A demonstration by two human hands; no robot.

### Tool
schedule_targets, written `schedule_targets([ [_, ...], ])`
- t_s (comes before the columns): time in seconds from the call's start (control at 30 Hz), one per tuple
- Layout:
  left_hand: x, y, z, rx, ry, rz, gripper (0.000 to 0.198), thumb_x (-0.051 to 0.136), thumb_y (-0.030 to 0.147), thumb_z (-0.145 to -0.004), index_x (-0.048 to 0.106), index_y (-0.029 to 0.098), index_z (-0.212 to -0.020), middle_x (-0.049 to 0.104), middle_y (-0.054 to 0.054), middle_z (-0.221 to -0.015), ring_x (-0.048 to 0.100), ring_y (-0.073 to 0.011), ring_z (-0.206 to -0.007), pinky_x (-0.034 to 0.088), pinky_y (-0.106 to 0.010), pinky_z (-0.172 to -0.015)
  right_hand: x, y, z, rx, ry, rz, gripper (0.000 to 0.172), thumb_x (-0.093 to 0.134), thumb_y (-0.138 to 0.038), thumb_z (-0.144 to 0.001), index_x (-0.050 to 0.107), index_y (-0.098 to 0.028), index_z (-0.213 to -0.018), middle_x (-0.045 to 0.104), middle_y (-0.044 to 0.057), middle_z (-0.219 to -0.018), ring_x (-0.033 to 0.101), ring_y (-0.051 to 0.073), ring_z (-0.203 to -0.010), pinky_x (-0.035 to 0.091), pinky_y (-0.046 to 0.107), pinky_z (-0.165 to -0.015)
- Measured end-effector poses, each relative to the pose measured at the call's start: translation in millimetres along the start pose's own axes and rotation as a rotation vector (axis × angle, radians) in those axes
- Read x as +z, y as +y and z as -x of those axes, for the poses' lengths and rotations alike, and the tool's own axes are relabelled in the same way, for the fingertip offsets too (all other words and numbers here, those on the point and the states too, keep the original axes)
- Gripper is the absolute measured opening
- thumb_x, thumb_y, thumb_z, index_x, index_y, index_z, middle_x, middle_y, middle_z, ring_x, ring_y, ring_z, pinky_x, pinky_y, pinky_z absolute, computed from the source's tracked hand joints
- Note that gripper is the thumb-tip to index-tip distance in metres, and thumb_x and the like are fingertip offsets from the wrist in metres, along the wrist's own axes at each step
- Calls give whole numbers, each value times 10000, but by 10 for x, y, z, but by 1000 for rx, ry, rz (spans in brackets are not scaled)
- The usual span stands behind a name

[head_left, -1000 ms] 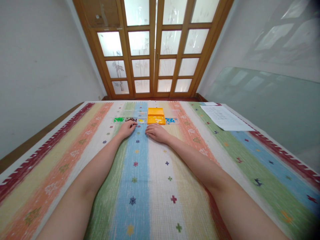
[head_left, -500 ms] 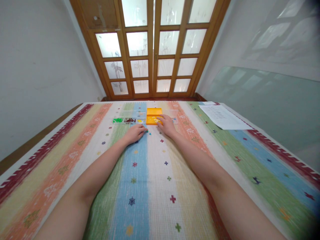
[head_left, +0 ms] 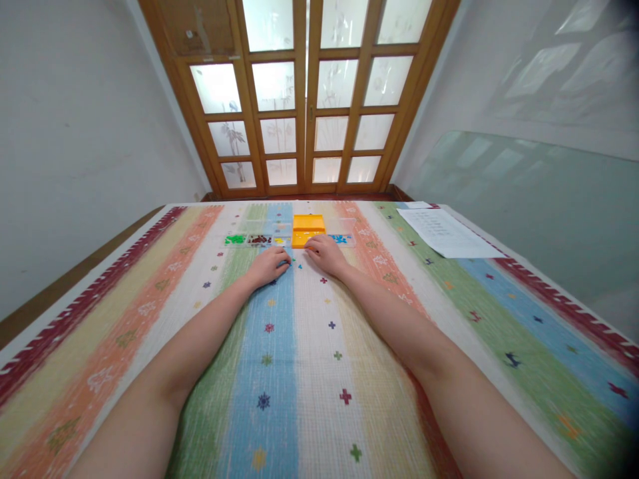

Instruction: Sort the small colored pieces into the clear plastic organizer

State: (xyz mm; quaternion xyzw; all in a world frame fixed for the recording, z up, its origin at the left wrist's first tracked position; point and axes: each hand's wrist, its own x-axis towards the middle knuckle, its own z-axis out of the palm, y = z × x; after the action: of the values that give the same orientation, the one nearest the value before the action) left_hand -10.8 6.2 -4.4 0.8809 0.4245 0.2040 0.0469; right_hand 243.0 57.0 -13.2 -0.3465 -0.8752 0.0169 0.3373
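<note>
My left hand (head_left: 268,265) lies palm down on the striped cloth (head_left: 299,372), its fingertips beside a few tiny blue pieces (head_left: 299,266) on the cloth. My right hand (head_left: 325,255) rests just right of them, fingers curled toward the front edge of an orange box (head_left: 307,231). Whether either hand pinches a piece is too small to see. Clear trays flank the box: green pieces (head_left: 234,239), brown pieces (head_left: 259,239) and yellow pieces (head_left: 280,241) to its left, blue pieces (head_left: 342,238) to its right.
A printed paper sheet (head_left: 442,231) lies at the far right of the cloth. Wooden glazed doors (head_left: 307,100) stand behind the surface. A glass panel (head_left: 524,199) leans on the right wall.
My right hand went to the blue tray, then drew back to the cloth in front of the orange box. My left hand moved from the brown tray back toward the small blue pieces.
</note>
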Motion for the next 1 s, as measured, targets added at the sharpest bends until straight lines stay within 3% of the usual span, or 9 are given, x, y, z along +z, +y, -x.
schedule_targets([
  [0.27, -3, -196, 8, -85, 55, 14, 151, 576, 239, -911, 723, 213, -933, 686, -77, -989, 623, -238, -998, 481, -380, -934, 66, -227, -42, -251, -176, -121, 169, 612, -244, -968, 777, -206, -961, 753, 80, -992, 644, 229, -962, 463, 381, -926],
  [0.47, -51, -344, 47, -325, 205, 66, 171, 558, 303, -941, 701, 229, -998, 726, -55, -964, 636, -218, -846, 477, -338, -800, 34, -348, -37, -322, -265, -180, 190, 595, -250, -989, 778, -212, -1019, 763, 74, -1056, 663, 218, -1007, 468, 377, -966],
  [0.7, -81, -653, 99, -523, 504, 235, 166, 574, 287, -904, 695, 210, -988, 726, -47, -921, 633, -198, -788, 473, -313, -783, 51, -351, -28, -296, -291, -131, 210, 581, -239, -998, 782, -226, -1054, 764, 72, -1089, 672, 209, -1026, 464, 365, -958],
  [1.0, -146, -1101, 179, -840, 870, 616, 178, 586, 315, -856, 651, 165, -927, 640, -4, -786, 536, -122, -608, 427, -232, -602, 4, -422, -32, -281, -284, -101, 233, 563, -264, -1010, 780, -259, -1093, 756, 60, -1146, 643, 223, -1123, 414, 401, -1017],
])
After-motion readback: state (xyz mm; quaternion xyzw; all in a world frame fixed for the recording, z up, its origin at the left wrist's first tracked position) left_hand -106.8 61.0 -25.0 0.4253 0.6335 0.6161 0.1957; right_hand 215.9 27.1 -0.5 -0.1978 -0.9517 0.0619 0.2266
